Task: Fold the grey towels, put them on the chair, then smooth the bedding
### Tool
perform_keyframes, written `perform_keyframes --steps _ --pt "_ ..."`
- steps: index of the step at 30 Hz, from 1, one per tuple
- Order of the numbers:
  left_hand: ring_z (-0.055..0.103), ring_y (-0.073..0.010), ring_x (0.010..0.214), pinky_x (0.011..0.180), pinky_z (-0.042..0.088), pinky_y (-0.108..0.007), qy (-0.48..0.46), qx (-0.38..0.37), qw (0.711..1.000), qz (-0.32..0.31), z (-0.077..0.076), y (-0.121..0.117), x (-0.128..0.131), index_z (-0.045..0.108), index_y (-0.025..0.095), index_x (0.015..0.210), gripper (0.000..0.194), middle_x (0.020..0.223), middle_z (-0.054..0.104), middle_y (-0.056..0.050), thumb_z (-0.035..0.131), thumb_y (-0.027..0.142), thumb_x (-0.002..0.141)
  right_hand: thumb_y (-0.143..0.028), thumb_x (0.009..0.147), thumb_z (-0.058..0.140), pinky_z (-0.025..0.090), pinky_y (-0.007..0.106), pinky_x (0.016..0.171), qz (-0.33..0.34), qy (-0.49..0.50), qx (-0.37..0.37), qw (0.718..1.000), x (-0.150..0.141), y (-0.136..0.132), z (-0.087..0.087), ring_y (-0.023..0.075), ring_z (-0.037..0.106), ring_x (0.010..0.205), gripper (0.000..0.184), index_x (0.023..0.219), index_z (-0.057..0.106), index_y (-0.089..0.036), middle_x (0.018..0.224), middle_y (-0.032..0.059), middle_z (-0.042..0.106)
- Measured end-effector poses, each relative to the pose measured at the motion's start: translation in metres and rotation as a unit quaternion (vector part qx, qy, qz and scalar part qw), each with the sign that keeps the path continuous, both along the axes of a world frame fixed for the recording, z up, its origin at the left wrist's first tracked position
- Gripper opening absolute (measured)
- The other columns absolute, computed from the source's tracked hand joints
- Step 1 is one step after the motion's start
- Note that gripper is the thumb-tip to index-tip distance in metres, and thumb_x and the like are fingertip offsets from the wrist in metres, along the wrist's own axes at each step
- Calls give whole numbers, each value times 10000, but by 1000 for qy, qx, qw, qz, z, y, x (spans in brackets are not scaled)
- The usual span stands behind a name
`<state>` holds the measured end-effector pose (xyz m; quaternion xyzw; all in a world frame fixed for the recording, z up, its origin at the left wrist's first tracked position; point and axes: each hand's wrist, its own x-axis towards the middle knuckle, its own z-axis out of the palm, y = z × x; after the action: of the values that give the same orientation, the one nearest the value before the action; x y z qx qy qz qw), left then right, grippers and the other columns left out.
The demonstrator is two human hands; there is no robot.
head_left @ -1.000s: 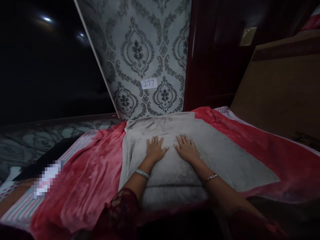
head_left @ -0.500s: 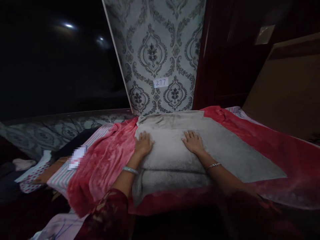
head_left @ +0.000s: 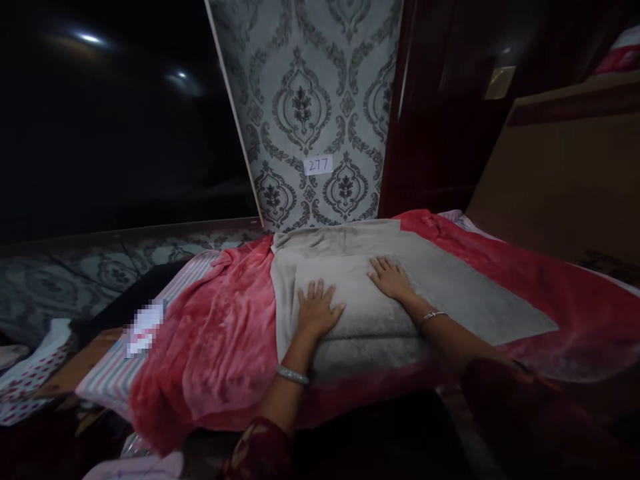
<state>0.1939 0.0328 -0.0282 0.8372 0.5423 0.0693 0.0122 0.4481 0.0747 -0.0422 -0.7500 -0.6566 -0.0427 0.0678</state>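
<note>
A grey plush blanket (head_left: 345, 320), folded over at its near part, lies on a red plush blanket (head_left: 225, 333) that shows on both sides of it. My left hand (head_left: 319, 311) rests on the folded grey cloth with its fingers spread. To its right, my right hand (head_left: 392, 279) lies flat on the same cloth, fingers apart. Neither hand grips anything. Bangles circle both wrists.
Striped cloth (head_left: 120, 360) sticks out under the red blanket on the left. Behind stand a large dark screen (head_left: 125, 133) and a patterned wall with a "277" label (head_left: 318, 165). A big cardboard box (head_left: 565, 180) leans at the right. Dotted fabric (head_left: 35, 380) lies far left.
My left hand has moved right and nearer to me over the grey blanket, its fingers now more spread. The right hand stays in nearly the same place. The view has turned slightly right.
</note>
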Motion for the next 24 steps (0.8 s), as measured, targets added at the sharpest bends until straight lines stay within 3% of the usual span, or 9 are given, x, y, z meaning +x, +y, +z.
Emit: perform_keyframes --steps 15,24 --pt "148 -381 1519 1187 96 -672 -47 14 999 -13 -8 2 -3 395 288 1523 678 1639 256 -116 358 619 933 -446 1035 262 196 465 1195 7 3 -5 1000 2 6 -4 250 194 1506 602 1584 268 -198 1640 96 223" --pt "162 -383 1515 1180 139 -671 2 23 1000 -6 -2 5 -2 386 285 1529 645 1641 238 -113 395 562 946 -449 1025 304 185 480 1195 13 25 25 999 1 6 -1 262 213 1499 603 1569 313 -189 1631 110 245"
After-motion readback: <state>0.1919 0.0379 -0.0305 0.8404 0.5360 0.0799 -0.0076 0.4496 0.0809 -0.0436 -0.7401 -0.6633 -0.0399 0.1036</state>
